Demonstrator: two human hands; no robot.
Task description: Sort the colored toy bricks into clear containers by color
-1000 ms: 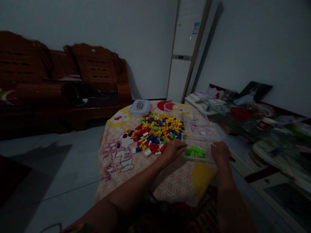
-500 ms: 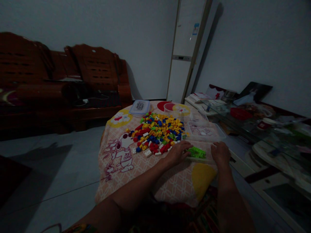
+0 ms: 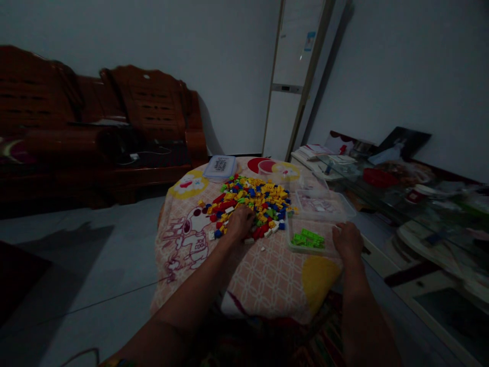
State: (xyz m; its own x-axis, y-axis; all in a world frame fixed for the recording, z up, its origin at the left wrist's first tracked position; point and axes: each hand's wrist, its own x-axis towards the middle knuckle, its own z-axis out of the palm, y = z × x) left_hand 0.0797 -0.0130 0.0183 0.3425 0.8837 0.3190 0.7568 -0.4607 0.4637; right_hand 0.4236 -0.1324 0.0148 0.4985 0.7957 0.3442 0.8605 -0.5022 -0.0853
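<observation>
1. Since a second ago, the left hand point(image 3: 240, 222) has left the clear tray's edge and gone to the near side of the brick pile point(image 3: 250, 204), at about 10 o'clock from the tray.
2. Its fingers lie curled down among the red and blue bricks; whether they pinch one cannot be told.
3. Right hand point(image 3: 347, 240) rests on the right rim of the clear tray point(image 3: 307, 239), fingers bent together over the edge.
4. Green bricks point(image 3: 307, 238) lie in that tray, at 3 o'clock from the left hand.
5. A second clear box point(image 3: 320, 204) sits just beyond it at 12 o'clock.
6. All of it rests on a cartoon-print cloth point(image 3: 263, 280); a lidded container point(image 3: 219, 166) stands at the far edge.
</observation>
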